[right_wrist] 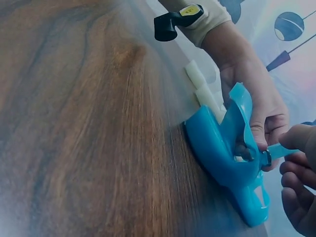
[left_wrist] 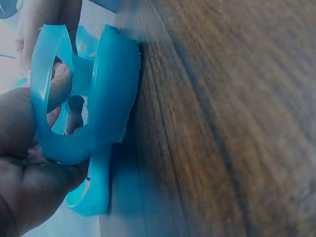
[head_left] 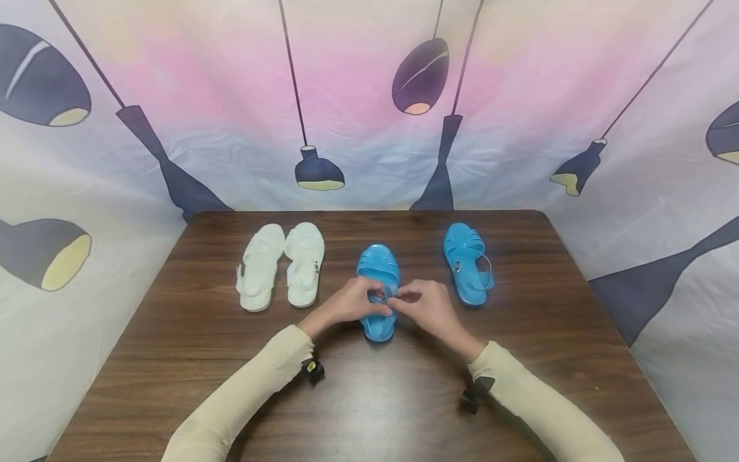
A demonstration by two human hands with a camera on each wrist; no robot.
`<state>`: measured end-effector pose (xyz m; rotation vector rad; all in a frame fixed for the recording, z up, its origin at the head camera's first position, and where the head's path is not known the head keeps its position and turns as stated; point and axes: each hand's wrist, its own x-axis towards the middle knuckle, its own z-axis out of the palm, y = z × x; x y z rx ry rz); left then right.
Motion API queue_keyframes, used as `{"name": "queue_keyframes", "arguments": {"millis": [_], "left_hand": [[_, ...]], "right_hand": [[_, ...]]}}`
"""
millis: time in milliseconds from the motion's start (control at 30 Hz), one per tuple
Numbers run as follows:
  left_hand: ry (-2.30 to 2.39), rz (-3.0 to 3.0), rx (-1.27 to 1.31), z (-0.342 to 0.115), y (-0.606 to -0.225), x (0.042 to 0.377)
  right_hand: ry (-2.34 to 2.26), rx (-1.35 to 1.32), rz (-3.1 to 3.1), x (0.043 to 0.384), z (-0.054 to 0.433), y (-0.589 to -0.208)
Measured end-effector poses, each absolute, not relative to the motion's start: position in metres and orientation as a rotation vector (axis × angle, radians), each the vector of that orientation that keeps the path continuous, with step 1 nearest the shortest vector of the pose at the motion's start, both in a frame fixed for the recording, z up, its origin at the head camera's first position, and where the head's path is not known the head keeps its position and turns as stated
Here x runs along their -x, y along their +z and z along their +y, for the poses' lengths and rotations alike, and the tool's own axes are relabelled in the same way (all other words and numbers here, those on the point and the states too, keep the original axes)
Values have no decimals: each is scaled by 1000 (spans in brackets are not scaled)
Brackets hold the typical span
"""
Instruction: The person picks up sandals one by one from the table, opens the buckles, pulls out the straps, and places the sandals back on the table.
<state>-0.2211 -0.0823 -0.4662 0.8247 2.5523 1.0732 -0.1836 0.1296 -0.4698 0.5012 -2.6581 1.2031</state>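
A blue jelly sandal [head_left: 379, 260] stands on the table between both hands, its toe pointing away. My left hand [head_left: 350, 299] grips it from the left, thumb and fingers around the ankle strap [left_wrist: 49, 140] near the buckle. From the other side my right hand [head_left: 428, 308] pinches the strap's free end [right_wrist: 282, 150], which passes through the small metal buckle [right_wrist: 266, 158]. In the left wrist view the strap loop stands up from the sole, and the fingers partly hide the buckle side.
Another blue sandal [head_left: 470, 282] lies at the right, its strap sticking out sideways. Two white sandals, a left one [head_left: 258, 282] and a right one [head_left: 303, 247], lie side by side at the left. The brown wooden table [head_left: 375, 398] ends at a printed cloth backdrop [head_left: 231, 128].
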Motion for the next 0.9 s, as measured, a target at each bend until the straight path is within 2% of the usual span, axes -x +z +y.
{"name": "queue_keyframes", "arguments": {"millis": [533, 900], "left_hand": [[1106, 2529, -824, -81, -471, 226], [1218, 2466, -775, -88, -473, 226]], "right_hand": [[1158, -520, -2518, 180, 133, -476], [1167, -556, -2586, 179, 161, -455]]}}
